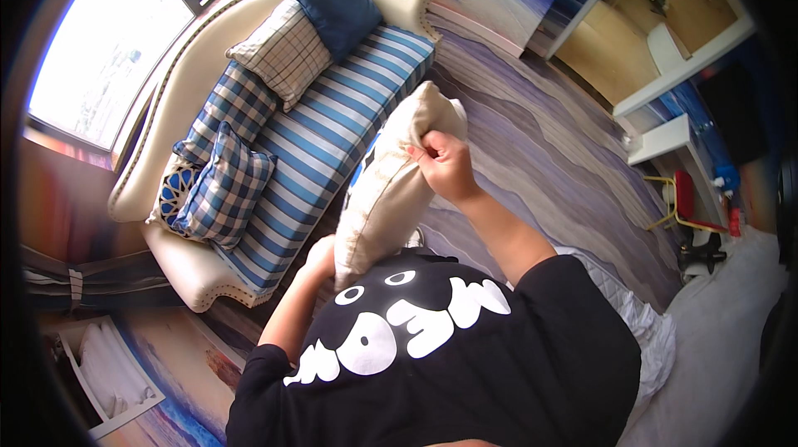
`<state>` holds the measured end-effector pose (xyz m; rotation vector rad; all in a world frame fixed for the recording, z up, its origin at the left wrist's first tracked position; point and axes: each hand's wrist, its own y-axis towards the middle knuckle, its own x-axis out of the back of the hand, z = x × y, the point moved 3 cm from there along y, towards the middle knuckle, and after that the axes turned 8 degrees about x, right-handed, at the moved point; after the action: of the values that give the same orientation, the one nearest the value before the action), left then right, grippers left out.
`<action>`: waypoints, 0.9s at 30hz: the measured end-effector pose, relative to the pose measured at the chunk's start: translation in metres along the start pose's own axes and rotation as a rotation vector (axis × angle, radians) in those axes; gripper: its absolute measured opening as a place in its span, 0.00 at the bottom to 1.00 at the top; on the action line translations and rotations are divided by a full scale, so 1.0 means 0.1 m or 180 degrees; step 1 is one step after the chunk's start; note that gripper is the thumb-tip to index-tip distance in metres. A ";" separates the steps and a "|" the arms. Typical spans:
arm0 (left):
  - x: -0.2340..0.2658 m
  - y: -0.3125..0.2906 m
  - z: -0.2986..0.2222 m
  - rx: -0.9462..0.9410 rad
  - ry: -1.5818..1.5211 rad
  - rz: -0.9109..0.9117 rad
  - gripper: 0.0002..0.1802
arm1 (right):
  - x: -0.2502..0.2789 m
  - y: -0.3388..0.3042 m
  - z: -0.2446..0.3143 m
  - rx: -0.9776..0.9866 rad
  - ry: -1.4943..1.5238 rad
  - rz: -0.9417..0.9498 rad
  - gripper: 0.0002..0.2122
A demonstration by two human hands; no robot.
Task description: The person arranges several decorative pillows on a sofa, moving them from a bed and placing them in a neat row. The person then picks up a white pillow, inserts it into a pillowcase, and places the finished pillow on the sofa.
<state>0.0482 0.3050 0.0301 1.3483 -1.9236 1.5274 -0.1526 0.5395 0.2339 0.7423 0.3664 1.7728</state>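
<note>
A cream cushion (384,202) hangs upright in front of my body, its patterned face turned away toward the sofa. My right hand (447,166) pinches its upper edge, fingers closed on the cloth. Low on the other side, my left hand (321,254) is closed at the cushion's bottom corner, its fingertips partly hidden. Beyond stands a cream sofa (133,185) with a blue-and-white striped seat (316,143). Along its back lie a plain blue cushion (339,10), a cream checked cushion (283,48), two blue checked cushions (226,185) and a blue-patterned one (176,191).
A bright window (104,39) is behind the sofa. Wavy patterned carpet (532,139) runs to my right, toward a white desk (665,139) and a red chair (685,197). White bedding (698,330) lies close at my right; a white shelf box (108,372) holds white cloths at lower left.
</note>
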 end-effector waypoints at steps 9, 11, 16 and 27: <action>2.09 0.40 -0.74 -0.0142 -0.2759 -0.2317 0.17 | -0.86 1.33 -0.59 0.1235 -0.0394 0.1097 0.09; 2.26 0.53 -0.69 -0.0101 -0.2525 -0.2380 0.20 | -0.99 1.59 -0.74 0.1582 -0.0570 0.1202 0.06; 2.75 0.91 -0.52 -0.0380 -0.1581 -0.3659 0.35 | -1.38 2.21 -1.22 0.1994 -0.0746 0.1747 0.04; 3.91 2.37 0.17 -0.0834 -0.1327 -0.2132 0.21 | -2.38 2.97 -1.99 0.2194 -0.0502 0.2671 0.06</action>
<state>-0.3350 0.1034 0.1788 2.0156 -1.5424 0.6915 -0.4590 0.2423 0.1861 1.6990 0.6301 2.3542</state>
